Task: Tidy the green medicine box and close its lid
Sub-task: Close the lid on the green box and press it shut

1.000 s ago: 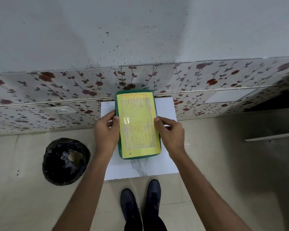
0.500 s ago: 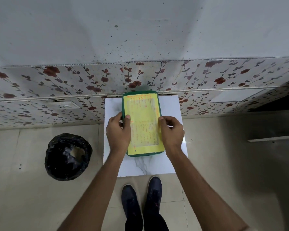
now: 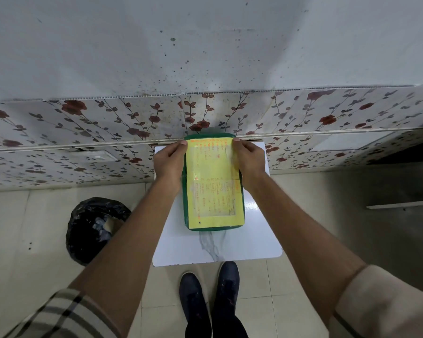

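The green medicine box point(image 3: 186, 206) lies lid-down-shut on the small white table point(image 3: 252, 235), its top covered by a yellow label with orange handwriting. My left hand point(image 3: 169, 162) grips the box's far left edge, thumb on the lid's corner. My right hand point(image 3: 250, 159) grips the far right edge the same way. Both hands sit at the end of the box nearest the wall. The inside of the box is hidden.
A floral-patterned wall panel point(image 3: 108, 132) runs directly behind the table. A bin lined with a black bag point(image 3: 95, 228) stands on the tiled floor to the left. My dark shoes point(image 3: 210, 298) are at the table's near edge.
Both hands have slid from the middle of the box's sides to its far corners by the wall. The box lies flatter on the table than a second ago.
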